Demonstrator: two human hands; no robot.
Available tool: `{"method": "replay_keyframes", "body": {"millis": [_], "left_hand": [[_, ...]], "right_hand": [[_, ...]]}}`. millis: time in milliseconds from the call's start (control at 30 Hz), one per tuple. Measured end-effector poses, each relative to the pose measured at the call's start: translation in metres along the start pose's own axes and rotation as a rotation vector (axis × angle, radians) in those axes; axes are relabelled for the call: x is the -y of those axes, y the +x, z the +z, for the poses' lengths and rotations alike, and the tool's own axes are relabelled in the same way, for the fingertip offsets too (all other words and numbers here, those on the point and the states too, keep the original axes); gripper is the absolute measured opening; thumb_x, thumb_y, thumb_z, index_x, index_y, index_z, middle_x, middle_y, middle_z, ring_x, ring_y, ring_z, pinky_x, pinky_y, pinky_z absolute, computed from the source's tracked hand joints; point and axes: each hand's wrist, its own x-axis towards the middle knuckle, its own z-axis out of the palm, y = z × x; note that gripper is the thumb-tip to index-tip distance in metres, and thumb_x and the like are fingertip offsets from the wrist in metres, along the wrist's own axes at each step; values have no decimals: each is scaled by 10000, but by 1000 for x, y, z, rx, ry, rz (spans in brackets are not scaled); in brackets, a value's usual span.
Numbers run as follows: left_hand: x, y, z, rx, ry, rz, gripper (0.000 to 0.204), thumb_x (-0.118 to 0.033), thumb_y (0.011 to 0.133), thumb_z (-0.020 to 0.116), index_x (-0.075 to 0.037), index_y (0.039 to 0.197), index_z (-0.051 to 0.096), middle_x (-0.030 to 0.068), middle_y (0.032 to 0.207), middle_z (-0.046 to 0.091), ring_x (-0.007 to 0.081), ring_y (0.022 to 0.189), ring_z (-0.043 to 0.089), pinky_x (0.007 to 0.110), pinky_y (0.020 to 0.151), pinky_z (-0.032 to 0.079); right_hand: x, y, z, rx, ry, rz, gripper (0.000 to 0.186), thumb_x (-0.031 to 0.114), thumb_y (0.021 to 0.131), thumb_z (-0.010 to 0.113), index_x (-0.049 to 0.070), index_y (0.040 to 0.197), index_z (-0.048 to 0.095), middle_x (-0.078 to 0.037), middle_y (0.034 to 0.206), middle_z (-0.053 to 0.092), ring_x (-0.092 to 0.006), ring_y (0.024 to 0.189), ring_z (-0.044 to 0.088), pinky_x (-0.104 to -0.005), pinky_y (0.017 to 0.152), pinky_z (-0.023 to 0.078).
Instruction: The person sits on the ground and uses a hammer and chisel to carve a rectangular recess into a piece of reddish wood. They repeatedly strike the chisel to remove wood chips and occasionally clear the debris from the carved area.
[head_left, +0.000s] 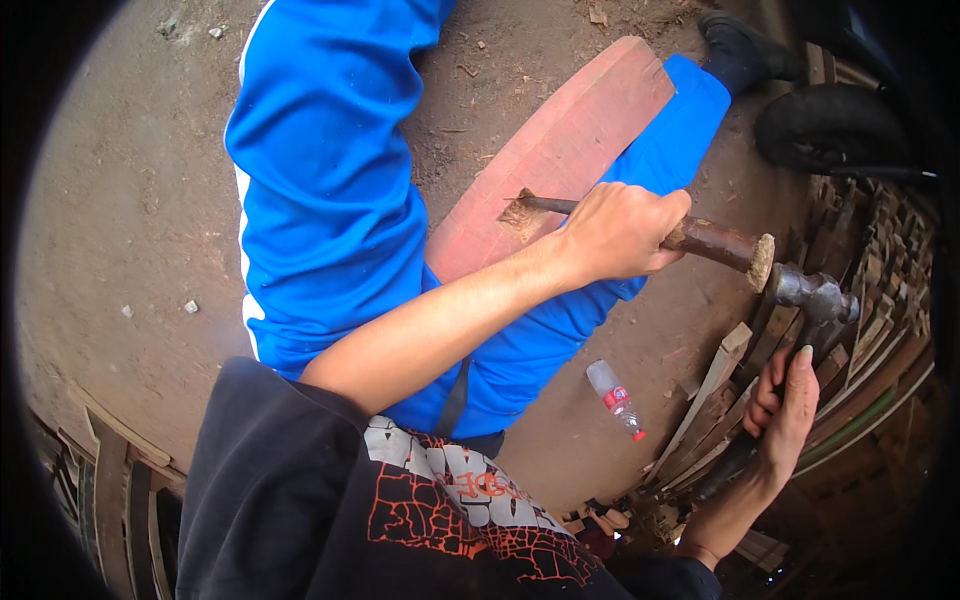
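My left hand (622, 232) is closed around a wood chisel (712, 242) with a brown handle whose struck end is frayed. The chisel's dark blade points left, its tip in a rough mortise (524, 214) cut into a reddish wooden board (560, 150). That board lies slantwise between my legs, against the blue trousers. On the right, my right hand (785, 400) grips the dark handle of a ball-peen hammer (808, 295), thumb laid along it. The hammer's metal head is close by the chisel's frayed end; whether they touch I cannot tell.
A clear plastic bottle (613, 398) with a red cap lies on the dirt floor. Stacked wood strips (850, 330) fill the right side, near a black tyre (838, 128). More planks (115, 490) stand at the lower left. Wood chips dot the ground.
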Motion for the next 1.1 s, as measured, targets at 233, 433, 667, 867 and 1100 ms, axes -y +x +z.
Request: {"method": "replay_keyframes", "body": {"millis": [233, 433, 667, 867, 1100], "left_hand": [[-8, 3, 2, 7, -42, -54, 249, -227, 742, 752, -79, 828, 571, 142, 643, 618, 364, 650, 644, 468, 565, 499], [-16, 12, -11, 96, -50, -213, 215, -234, 713, 728, -44, 694, 631, 195, 646, 624, 408, 671, 640, 474, 608, 512], [-20, 16, -11, 155, -62, -301, 160, -186, 682, 691, -35, 727, 671, 227, 674, 630, 419, 693, 641, 472, 645, 525], [-18, 19, -14, 171, -22, -320, 145, -165, 666, 675, -37, 733, 673, 224, 687, 639, 409, 709, 652, 472, 659, 531], [-13, 15, -9, 78, -29, -228, 157, -162, 697, 672, -12, 683, 630, 224, 671, 627, 419, 687, 643, 469, 625, 516]], "right_hand": [[28, 0, -40, -366, 409, -413, 399, 474, 1042, 388, 139, 827, 405, 75, 570, 258, -20, 390, 171, -199, 312, 153], [-10, -4, 0, 57, 32, -119, 438, 505, 1024, 417, 111, 835, 455, 64, 534, 317, -27, 389, 216, -199, 337, 181], [23, -10, -17, -450, 291, -468, 401, 478, 1026, 436, 120, 847, 423, 58, 561, 276, -19, 394, 190, -204, 327, 161], [-27, 0, 24, -61, 81, -241, 374, 412, 1052, 409, 83, 876, 445, 49, 558, 324, -18, 407, 219, -196, 363, 191], [-47, -23, 33, -320, 252, -649, 362, 384, 1039, 437, 25, 1021, 480, -37, 696, 439, -82, 512, 374, -225, 455, 347]]}}
